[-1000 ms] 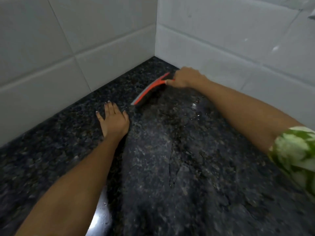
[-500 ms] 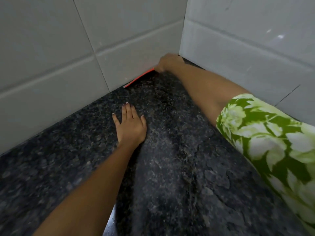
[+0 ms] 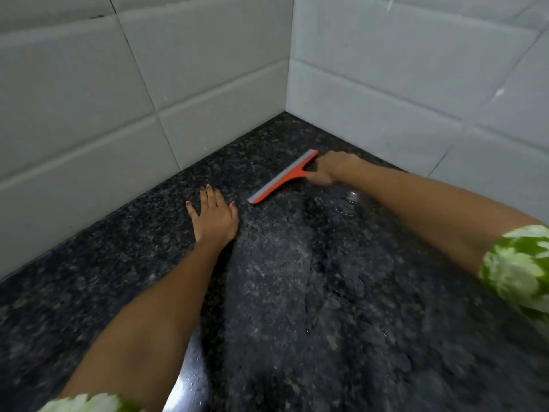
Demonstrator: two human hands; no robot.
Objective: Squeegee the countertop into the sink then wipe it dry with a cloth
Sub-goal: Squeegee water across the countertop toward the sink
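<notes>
- Near: wet countertop (image 3: 282,307) runs toward the person; no sink or cloth in view.
- Left hand (image 3: 214,214) lies flat, fingers straight, holding nothing.
- Far right: right hand (image 3: 329,168) grasps the squeegee (image 3: 283,176) handle; blade axis runs near-left to far-right, just beyond the left hand.
- Against 0.5 s earlier: blade has left the wall corner, drawn nearer.

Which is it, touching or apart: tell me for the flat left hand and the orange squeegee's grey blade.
Apart. The head view shows dark countertop between the left hand and the squeegee's near blade tip.
</notes>
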